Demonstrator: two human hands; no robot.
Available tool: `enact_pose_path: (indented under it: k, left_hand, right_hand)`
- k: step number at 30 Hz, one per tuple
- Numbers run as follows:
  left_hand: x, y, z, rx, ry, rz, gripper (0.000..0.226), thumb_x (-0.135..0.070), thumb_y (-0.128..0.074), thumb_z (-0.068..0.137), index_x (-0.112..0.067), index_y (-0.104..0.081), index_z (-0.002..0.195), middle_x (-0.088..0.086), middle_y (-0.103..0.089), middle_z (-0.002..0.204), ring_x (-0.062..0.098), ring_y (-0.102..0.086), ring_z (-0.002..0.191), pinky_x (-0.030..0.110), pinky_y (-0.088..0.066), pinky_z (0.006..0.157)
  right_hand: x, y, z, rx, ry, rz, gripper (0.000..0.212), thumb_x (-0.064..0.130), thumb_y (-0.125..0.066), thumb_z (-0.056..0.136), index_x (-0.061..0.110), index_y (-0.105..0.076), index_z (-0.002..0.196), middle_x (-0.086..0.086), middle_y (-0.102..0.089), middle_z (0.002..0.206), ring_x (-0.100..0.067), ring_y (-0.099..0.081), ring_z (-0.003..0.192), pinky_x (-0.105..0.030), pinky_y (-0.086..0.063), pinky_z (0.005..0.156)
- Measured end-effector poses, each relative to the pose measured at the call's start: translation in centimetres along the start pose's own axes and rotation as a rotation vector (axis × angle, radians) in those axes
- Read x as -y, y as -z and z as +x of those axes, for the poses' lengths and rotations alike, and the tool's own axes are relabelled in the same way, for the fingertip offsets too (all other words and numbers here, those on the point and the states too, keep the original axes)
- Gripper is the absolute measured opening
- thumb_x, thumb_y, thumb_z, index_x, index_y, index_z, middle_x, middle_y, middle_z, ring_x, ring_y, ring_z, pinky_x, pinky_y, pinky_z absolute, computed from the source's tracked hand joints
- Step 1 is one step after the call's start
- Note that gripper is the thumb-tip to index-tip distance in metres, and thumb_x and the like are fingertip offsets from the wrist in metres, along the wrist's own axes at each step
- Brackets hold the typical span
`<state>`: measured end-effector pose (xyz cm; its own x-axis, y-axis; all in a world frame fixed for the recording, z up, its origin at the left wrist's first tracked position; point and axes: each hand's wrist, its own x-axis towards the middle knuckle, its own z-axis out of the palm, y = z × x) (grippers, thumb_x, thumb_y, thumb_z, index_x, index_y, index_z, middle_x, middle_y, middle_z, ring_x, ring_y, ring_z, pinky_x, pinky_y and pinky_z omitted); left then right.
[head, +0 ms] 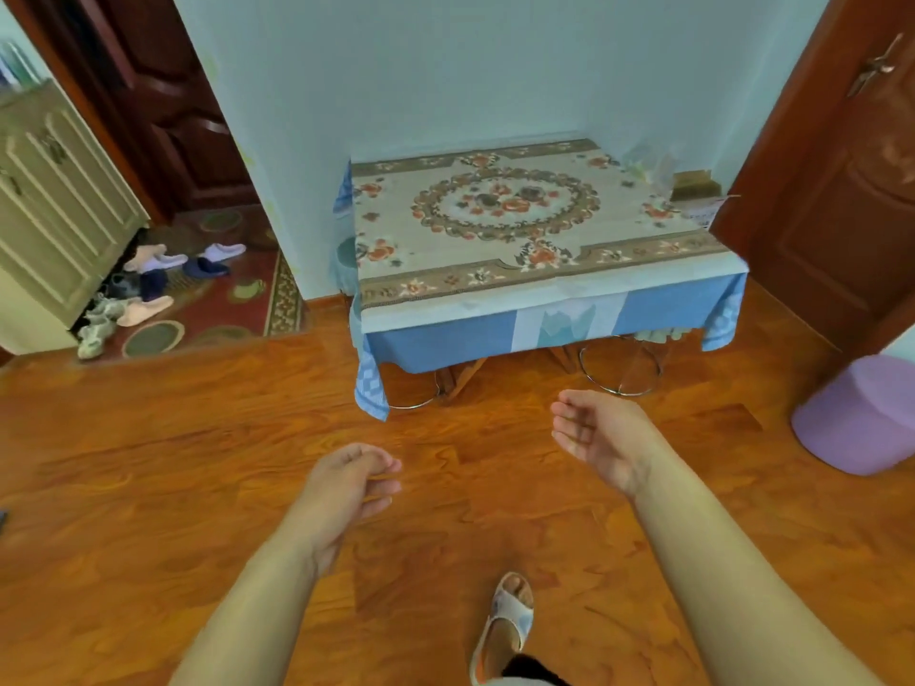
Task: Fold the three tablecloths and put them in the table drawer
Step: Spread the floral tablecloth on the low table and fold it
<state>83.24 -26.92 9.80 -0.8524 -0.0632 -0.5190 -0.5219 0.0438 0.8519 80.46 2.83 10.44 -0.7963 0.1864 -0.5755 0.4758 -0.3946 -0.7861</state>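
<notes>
Against the far wall, the counter point(544, 309) is standing covered in layered cloths: a floral cloth point(505, 215) is lying flat on top, a pale cloth point(495, 304) is showing as a strip along the front edge beneath it, and a blue cloth point(445, 339) is hanging down the front and at the corners. All three are lying spread out, none folded. Any drawer is hidden by the hanging cloth. On the counter's back right corner a brown box point(693, 185) and some clear plastic point(648, 165) are sitting, details blurred. Under the counter, metal stool rings point(621, 371) are showing on the wood floor point(198, 438). Both hands are hanging in the air over the floor, well short of the counter, touching nothing. The left hand point(351, 487) is hanging released with fingers loosely curled, holding nothing. The right hand point(594, 435) is turning palm inward, fingers relaxed and slightly bent, also holding nothing. A foot in a sandal point(505, 621) is standing on the floor below the hands. At right, a purple stool point(861, 413) is sitting beside a brown door point(841, 190). At left, slippers point(148, 279) are lying on a red rug point(223, 309) next to a cabinet point(54, 200).
</notes>
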Motion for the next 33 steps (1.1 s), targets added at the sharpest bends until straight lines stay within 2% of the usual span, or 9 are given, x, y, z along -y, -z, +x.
enact_pose_path:
  k: [7,12,16,20,23,25,28,31,33]
  left_hand:
    - [-8.5,1.8,13.0,-0.105,0.013,-0.042,0.017,-0.008,-0.054,0.098,-0.013,-0.065,0.088,0.005,-0.079,0.097,0.020,-0.072,0.086,0.038,-0.054,0.087]
    - [-9.9,4.8,20.9,-0.163,0.149,-0.149,0.014,-0.007,-0.052,0.101,-0.010,-0.064,0.094,0.010,-0.078,0.099,0.027,-0.072,0.091,0.042,-0.055,0.089]
    - [-10.5,8.0,30.0,-0.186,0.228,-0.181,0.013,-0.008,-0.053,0.101,-0.008,-0.065,0.096,0.014,-0.076,0.101,0.030,-0.071,0.093,0.044,-0.056,0.088]
    - [-11.7,10.1,39.2,-0.127,0.306,-0.103,0.015,-0.005,-0.051,0.099,-0.006,-0.065,0.094,0.016,-0.073,0.097,0.028,-0.067,0.089,0.041,-0.055,0.083]
    - [-13.2,10.0,43.8,-0.053,0.379,-0.066,0.013,-0.007,-0.054,0.099,-0.003,-0.066,0.100,0.017,-0.073,0.091,0.028,-0.066,0.086,0.041,-0.055,0.083]
    - [-14.0,9.7,46.0,-0.015,0.471,-0.104,0.014,-0.013,-0.055,0.100,-0.006,-0.066,0.096,0.016,-0.071,0.086,0.029,-0.063,0.085,0.041,-0.052,0.084]
    - [-15.1,8.8,48.7,0.100,0.620,-0.282,0.021,-0.026,-0.051,0.102,-0.011,-0.066,0.099,0.018,-0.068,0.095,0.030,-0.059,0.090,0.037,-0.049,0.080]
    - [-15.0,8.3,50.7,0.087,0.729,-0.474,0.023,-0.031,-0.052,0.103,-0.012,-0.060,0.094,0.022,-0.065,0.108,0.034,-0.060,0.102,0.044,-0.050,0.095]
    - [-14.6,8.5,51.5,0.103,0.823,-0.600,0.030,-0.036,-0.052,0.103,-0.007,-0.056,0.097,0.024,-0.063,0.113,0.039,-0.059,0.113,0.049,-0.044,0.107]
  right_hand:
    - [7.1,-9.0,14.5,0.048,-0.068,-0.140,0.018,0.012,-0.055,0.101,0.004,-0.066,0.112,-0.006,-0.072,0.084,-0.018,-0.067,0.076,-0.035,-0.055,0.074]
    - [9.7,-15.0,21.8,0.075,-0.106,-0.190,0.017,0.012,-0.053,0.102,0.005,-0.066,0.109,-0.008,-0.072,0.086,-0.018,-0.066,0.075,-0.035,-0.055,0.076]
    - [9.5,-18.6,28.0,0.019,-0.142,-0.200,0.018,0.012,-0.052,0.102,0.004,-0.067,0.109,-0.008,-0.072,0.083,-0.018,-0.066,0.073,-0.036,-0.056,0.075]
    - [8.3,-22.7,32.8,-0.092,-0.206,-0.186,0.017,0.011,-0.054,0.101,0.002,-0.067,0.108,-0.010,-0.071,0.082,-0.020,-0.065,0.072,-0.036,-0.058,0.074]
    - [7.5,-25.5,34.9,-0.148,-0.282,-0.168,0.016,0.010,-0.054,0.101,0.001,-0.066,0.108,-0.011,-0.070,0.084,-0.022,-0.065,0.074,-0.038,-0.057,0.077]
    - [6.8,-26.8,35.7,-0.178,-0.327,-0.149,0.016,0.010,-0.055,0.101,0.001,-0.066,0.107,-0.012,-0.070,0.085,-0.023,-0.066,0.075,-0.039,-0.056,0.079]
    - [6.2,-28.1,36.5,-0.209,-0.363,-0.138,0.014,0.009,-0.056,0.100,0.001,-0.067,0.104,-0.013,-0.070,0.086,-0.025,-0.065,0.077,-0.040,-0.055,0.079]
    - [6.1,-28.5,37.2,-0.267,-0.373,-0.154,0.012,0.008,-0.055,0.099,0.002,-0.065,0.101,-0.012,-0.066,0.085,-0.024,-0.062,0.074,-0.038,-0.053,0.075]
    - [6.2,-28.3,37.6,-0.309,-0.368,-0.151,0.012,0.008,-0.056,0.099,0.003,-0.065,0.103,-0.012,-0.066,0.085,-0.023,-0.062,0.073,-0.038,-0.053,0.076]
